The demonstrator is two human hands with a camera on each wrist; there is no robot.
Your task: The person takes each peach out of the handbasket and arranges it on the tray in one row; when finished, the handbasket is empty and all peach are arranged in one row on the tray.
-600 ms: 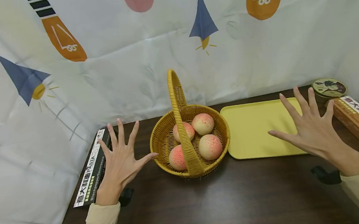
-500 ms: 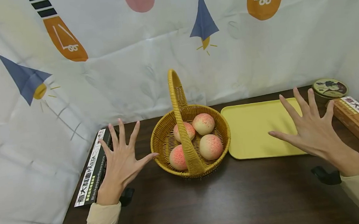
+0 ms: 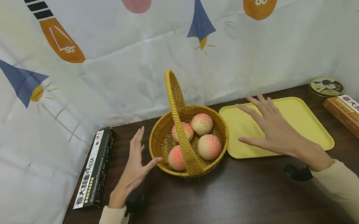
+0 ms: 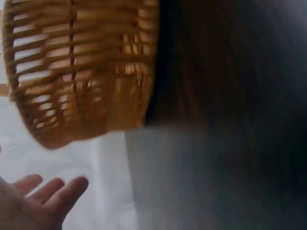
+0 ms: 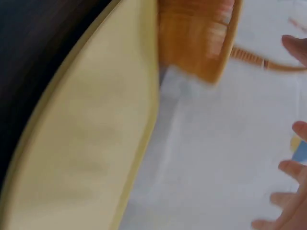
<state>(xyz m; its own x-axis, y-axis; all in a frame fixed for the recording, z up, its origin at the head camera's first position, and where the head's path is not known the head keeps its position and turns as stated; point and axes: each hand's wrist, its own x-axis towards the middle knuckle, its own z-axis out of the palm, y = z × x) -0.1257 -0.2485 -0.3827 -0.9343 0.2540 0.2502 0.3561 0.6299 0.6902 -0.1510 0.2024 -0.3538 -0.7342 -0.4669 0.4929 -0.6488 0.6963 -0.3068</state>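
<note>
A yellow wicker basket [image 3: 157, 152] with a tall arched handle [image 3: 173, 98] stands mid-table. Several pale, pink-speckled peaches [image 3: 209, 147] lie inside it. To the basket's left is my left hand [image 3: 132, 173], fingers extended and thumb near the rim; whether the thumb touches it, I cannot tell. My right hand [image 3: 273, 132] hovers over the yellow tray [image 3: 310, 129], right of the basket, with spread fingers and nothing held. In the left wrist view the basket's side [image 4: 96, 81] rises beyond my fingers. The right wrist view shows the tray [image 5: 86, 129] and part of the basket, blurred.
A black pasta box [image 3: 95, 168] lies along the table's left side. At the right are an orange-brown pasta box [image 3: 354, 126] and a round tin [image 3: 326, 87]. A white printed curtain [image 3: 117, 81] hangs behind the dark wooden table [image 3: 224, 203].
Both hands have moved inward toward the basket, the right one farther, from the tray's right part to its left. The left hand has turned more edge-on. Basket and peaches stay put.
</note>
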